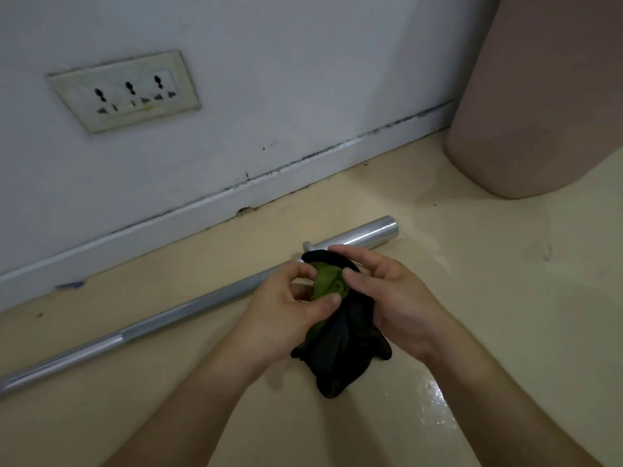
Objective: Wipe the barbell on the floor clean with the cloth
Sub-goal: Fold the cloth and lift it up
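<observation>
Both hands hold a crumpled black-and-green cloth (344,352) above the cream floor (472,298). The left hand (286,315) has its grip pinched on the green fold, and the right hand (397,305) has its grip curled round the black part. Behind them a long silver steel barbell (168,318) lies on the floor. The hands hide the stretch by its collar, and its left end is cut off.

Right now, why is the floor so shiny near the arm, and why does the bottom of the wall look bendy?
In the head view, light glares off a glossy patch of the floor and off the barbell end; the wide-angle lens probably bows the baseboard; the black parts of the cloth lose detail in the dim light.
</observation>
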Available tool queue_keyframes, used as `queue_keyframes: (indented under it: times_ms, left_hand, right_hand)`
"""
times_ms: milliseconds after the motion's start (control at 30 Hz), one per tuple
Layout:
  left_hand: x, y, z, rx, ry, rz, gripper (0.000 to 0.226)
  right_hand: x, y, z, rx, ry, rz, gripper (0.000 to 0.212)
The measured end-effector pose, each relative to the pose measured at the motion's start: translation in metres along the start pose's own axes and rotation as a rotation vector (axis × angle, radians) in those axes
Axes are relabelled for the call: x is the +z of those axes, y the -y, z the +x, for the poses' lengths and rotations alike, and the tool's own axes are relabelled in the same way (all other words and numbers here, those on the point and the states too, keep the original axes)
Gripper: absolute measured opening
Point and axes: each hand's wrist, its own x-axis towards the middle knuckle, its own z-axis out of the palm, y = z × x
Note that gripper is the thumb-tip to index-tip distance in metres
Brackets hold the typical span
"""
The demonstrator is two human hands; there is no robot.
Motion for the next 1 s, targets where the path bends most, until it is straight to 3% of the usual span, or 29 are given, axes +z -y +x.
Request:
queue_keyframes:
  times_ms: [100,267,333,400,533,600,700,767,833,900,1000]
  left_hand:
    - [-0.02,-0.012,-0.017,0.024,0.052,0.021,0.013]
    - [-0.054,-0.037,-0.053,0.024,-0.057,0.066,0.019]
    - [-0.048,-0.043,-0.064,-0.005,0.053,0.194,0.05]
    - [-0.036,-0.043,-0.07,0.023,0.018,0.324,0.061]
    - [-0.053,-0.048,-0.069,0.058,-0.028,0.295,0.02]
    - [-0.074,-0.051,-0.065,0.066,-0.065,0.327,0.033]
    - [-0.107,-0.059,-0.056,0.069,-0.112,0.118,0.049]
    - [-0.134,-0.069,-0.046,0.032,-0.106,-0.008,0.036]
    - [-0.158,-0.085,-0.037,-0.029,-0.01,-0.062,0.024]
    - [-0.173,-0.104,-0.03,-0.086,0.062,0.121,0.016]
    - [-0.187,-0.114,-0.014,0.115,-0.052,0.838,0.025]
  right_hand:
    - [0.009,0.021,-0.007,0.01,0.1,-0.175,0.031]
    - [0.031,0.047,-0.019,-0.048,0.101,-0.398,0.029]
    - [0.049,0.046,-0.023,-0.057,0.14,-0.547,0.033]
    - [0.063,0.043,-0.025,-0.057,0.203,-0.625,0.038]
    - [0.068,0.061,-0.026,-0.039,0.289,-0.614,0.039]
    - [0.064,0.067,-0.02,-0.083,0.182,-0.604,0.036]
    - [0.058,0.071,-0.009,-0.121,0.058,-0.659,0.025]
    - [0.054,0.081,-0.005,-0.038,0.095,-0.841,0.018]
    - [0.058,0.093,-0.001,0.072,0.2,-1.059,0.031]
    - [0.075,0.102,-0.001,0.146,0.3,-1.204,0.038]
    - [0.112,0.113,-0.007,0.092,0.305,-1.147,0.023]
